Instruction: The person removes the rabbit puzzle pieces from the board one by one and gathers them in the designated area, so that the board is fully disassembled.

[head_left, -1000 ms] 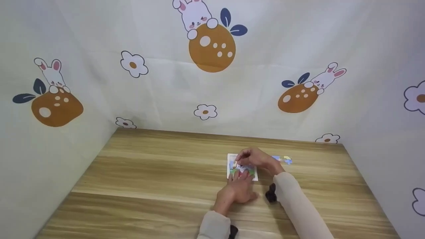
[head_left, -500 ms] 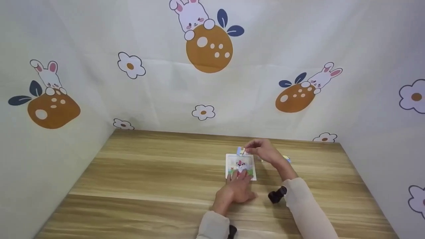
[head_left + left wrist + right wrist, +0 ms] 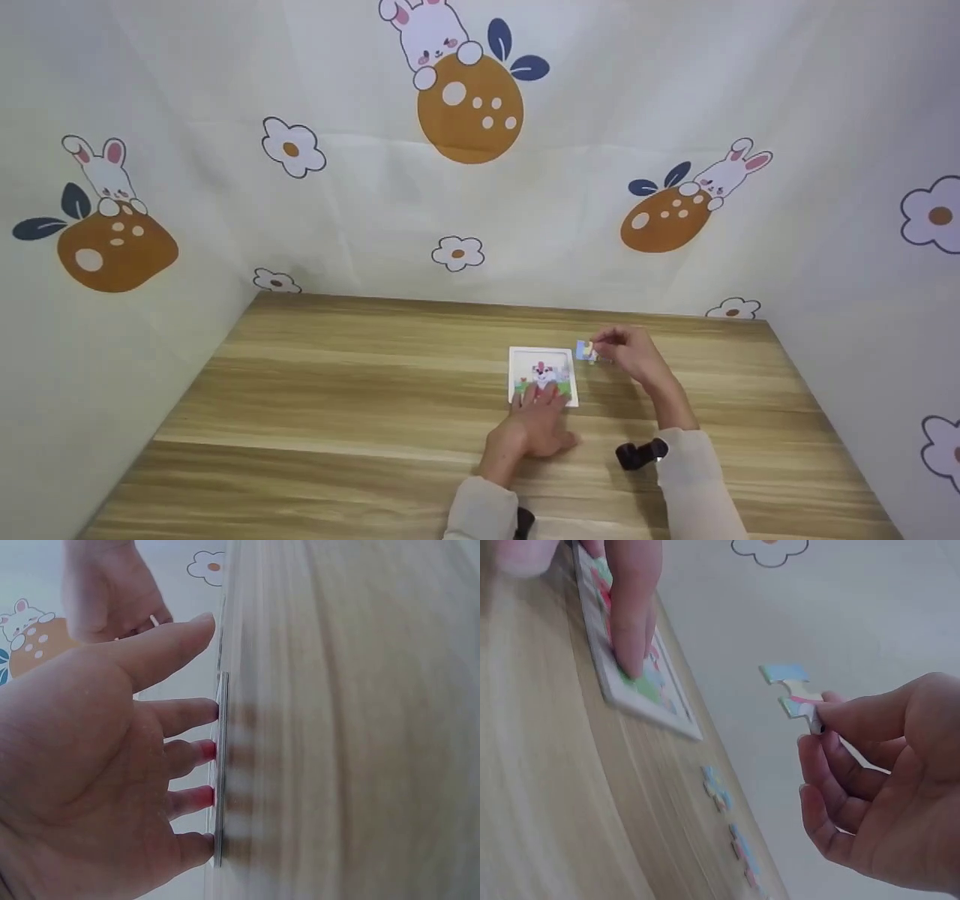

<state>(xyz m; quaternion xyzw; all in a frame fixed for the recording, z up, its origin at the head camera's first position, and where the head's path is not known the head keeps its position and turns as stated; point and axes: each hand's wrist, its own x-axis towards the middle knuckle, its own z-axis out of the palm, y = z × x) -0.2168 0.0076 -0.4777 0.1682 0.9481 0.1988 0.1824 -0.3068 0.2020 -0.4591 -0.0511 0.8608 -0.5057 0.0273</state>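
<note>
A small jigsaw puzzle in a white tray (image 3: pixel 514 375) lies on the table; its lower part shows a white animal face with red on top. My left hand (image 3: pixel 531 431) rests its spread, fairly straight fingers on the puzzle's near part, covering some of it. Off the tray's far right corner, my right hand (image 3: pixel 631 352) pinches a puzzle piece (image 3: pixel 789 682) between thumb and finger. The piece has blue, cream and pink areas and is held above the table. More puzzle pieces (image 3: pixel 717 789) lie on the table below that hand, mostly hidden by it in the head view.
The wooden table (image 3: pixel 337 390) meets pale cloth walls (image 3: pixel 360 202) printed with rabbits, oranges and flowers at the back and sides. A black wrist device (image 3: pixel 641 454) sits at the right cuff.
My right hand has lifted from over the tray, with the puzzle piece in it, and moved off to the right. The left hand has stayed on the puzzle.
</note>
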